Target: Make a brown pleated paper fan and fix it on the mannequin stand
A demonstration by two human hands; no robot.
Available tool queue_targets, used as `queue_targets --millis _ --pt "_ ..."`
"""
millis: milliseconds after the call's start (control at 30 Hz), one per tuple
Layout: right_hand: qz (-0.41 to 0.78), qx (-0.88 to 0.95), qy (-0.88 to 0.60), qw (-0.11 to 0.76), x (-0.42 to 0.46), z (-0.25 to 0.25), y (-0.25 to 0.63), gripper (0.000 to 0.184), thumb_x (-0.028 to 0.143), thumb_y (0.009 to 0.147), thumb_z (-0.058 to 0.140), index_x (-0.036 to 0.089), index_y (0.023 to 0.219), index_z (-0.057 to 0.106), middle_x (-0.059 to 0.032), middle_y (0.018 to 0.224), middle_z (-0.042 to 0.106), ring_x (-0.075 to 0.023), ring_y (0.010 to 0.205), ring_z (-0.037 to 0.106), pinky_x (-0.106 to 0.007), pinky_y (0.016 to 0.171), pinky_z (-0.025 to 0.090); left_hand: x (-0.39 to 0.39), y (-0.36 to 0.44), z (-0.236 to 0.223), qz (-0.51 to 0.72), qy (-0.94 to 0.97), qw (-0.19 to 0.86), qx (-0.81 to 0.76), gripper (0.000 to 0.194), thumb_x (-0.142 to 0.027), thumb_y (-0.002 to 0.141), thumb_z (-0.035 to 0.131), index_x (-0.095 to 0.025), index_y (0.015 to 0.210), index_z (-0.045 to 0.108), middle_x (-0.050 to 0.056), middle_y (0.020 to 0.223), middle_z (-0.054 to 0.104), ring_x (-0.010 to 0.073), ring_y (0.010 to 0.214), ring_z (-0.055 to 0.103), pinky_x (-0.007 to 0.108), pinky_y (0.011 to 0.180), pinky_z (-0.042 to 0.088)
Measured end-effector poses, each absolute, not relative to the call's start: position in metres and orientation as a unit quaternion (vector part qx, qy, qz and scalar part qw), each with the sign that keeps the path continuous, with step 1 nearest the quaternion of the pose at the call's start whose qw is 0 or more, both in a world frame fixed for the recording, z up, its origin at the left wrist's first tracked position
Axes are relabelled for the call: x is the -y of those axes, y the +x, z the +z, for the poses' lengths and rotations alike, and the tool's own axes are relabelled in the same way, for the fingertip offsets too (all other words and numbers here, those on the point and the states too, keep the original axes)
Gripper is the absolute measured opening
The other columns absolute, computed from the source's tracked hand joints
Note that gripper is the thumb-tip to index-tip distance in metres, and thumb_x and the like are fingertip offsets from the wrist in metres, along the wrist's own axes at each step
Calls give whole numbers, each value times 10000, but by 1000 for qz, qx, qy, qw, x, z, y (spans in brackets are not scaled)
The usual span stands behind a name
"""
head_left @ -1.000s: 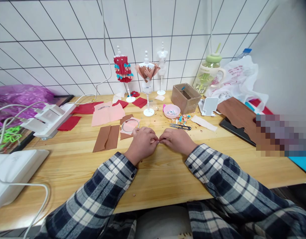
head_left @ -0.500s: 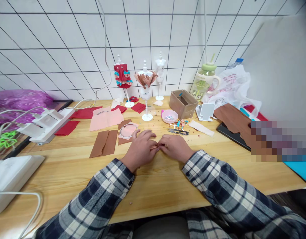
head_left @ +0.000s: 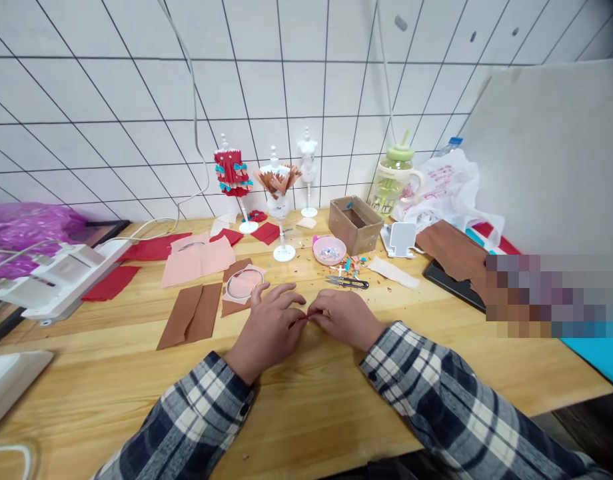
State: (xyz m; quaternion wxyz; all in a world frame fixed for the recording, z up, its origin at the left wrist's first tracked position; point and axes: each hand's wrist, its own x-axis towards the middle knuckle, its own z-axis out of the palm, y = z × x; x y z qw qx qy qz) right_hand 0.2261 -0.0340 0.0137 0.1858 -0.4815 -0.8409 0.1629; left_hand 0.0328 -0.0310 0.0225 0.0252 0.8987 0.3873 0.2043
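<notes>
My left hand (head_left: 269,329) and my right hand (head_left: 342,318) rest together on the wooden table (head_left: 311,393), fingertips meeting in a pinch at the middle. Between them sits something tiny that I cannot make out. Some left fingers lie stretched forward. Just beyond my left hand lies a metal ring on a pink and brown paper piece (head_left: 242,285). Small black snips (head_left: 347,283) lie just beyond my right hand. Brown folded paper (head_left: 190,314) lies to the left.
Three small mannequin stands (head_left: 279,200) line the tiled wall, two dressed in paper. A pink bowl (head_left: 329,250), cardboard box (head_left: 355,223), green-lidded jug (head_left: 392,181), plastic bag (head_left: 449,190), brown sheet (head_left: 454,250), red and pink papers (head_left: 199,257), and a white device (head_left: 61,277) surround.
The view has tilted up and shifted, so everything sits lower in the frame. My hands stay pinched together at the same place on the table.
</notes>
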Motion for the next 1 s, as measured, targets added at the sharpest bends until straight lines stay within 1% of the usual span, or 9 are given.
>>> queue_targets --millis 100,167,200,300,400,567,733,900,1000 --pt "206 801 -502 253 26 17 239 132 233 870 631 226 957 730 -10 890 713 -139 801 622 -253 725 423 28 31 22 242 886 30 -394 197 -215 878 577 -258 755 725 6 943 739 267 1136 601 561 1044 268" --pt "188 749 -560 298 19 20 254 305 285 855 654 233 1155 668 -6 878 707 -146 751 609 -264 691 422 24 29 20 269 875 35 -401 168 -225 867 595 -244 759 722 8 910 740 259 1097 618 524 1013 333" --pt "166 722 -591 319 15 23 262 328 323 870 634 233 1184 654 -9 858 699 -152 735 605 -269 668 416 23 28 19 280 870 38 -404 155 -230 861 605 -239 758 720 10 899 740 256 1080 623 502 991 367" --pt "99 683 -636 345 8 27 283 269 356 892 584 220 1101 687 -20 831 681 -165 731 599 -278 648 403 18 26 14 308 862 50 -400 128 -228 841 628 -228 746 713 18 873 737 243 1023 634 450 933 439" --pt "86 731 -619 274 6 27 292 196 300 866 604 228 1006 722 -32 874 679 -179 792 604 -284 673 400 17 26 12 325 860 65 -387 115 -208 831 635 -217 743 709 23 848 730 218 922 644 418 880 478" --pt "121 828 -532 128 7 24 294 124 255 828 662 234 906 756 -53 964 668 -215 964 586 -310 826 408 17 27 11 329 855 86 -391 115 -197 826 637 -206 740 713 38 840 719 203 835 630 396 807 493" --pt "90 831 -542 80 7 23 290 164 266 808 704 223 959 751 -67 972 655 -234 989 572 -325 845 402 17 27 9 320 852 93 -403 122 -212 830 633 -202 741 716 37 843 715 198 818 624 395 809 487" --pt "79 824 -557 73 9 23 285 74 244 826 677 211 846 740 -60 934 659 -227 966 573 -308 813 397 17 28 9 317 847 104 -414 122 -212 818 631 -204 724 707 37 848 707 202 825 626 395 817 481" --pt "73 824 -558 70 11 22 282 105 203 848 624 198 796 714 -66 911 645 -218 931 578 -303 780 391 18 30 10 323 838 124 -422 130 -197 796 632 -202 676 683 40 856 698 201 823 624 387 807 479"
